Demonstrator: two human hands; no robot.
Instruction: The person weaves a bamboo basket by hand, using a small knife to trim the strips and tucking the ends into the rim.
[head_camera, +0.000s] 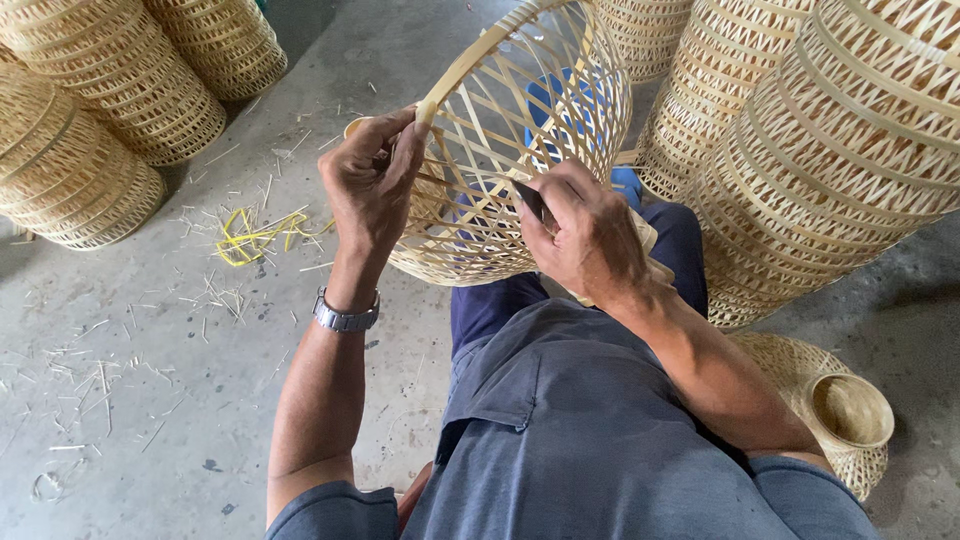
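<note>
There is one view only, from the camera on my head, tilted steeply down over my chest and lap toward the concrete floor (150, 400). It sits close: my left hand (370, 185) and right hand (585, 240) fill the middle of the frame, with the open-weave bamboo basket (520, 110) they grip just beyond them. My forearms run up from the bottom edge (my shirt takes up the lower centre). Stacked baskets (840, 150) crowd the right side, more stacks (110, 90) the upper left corner. No second view overlaps it.
</note>
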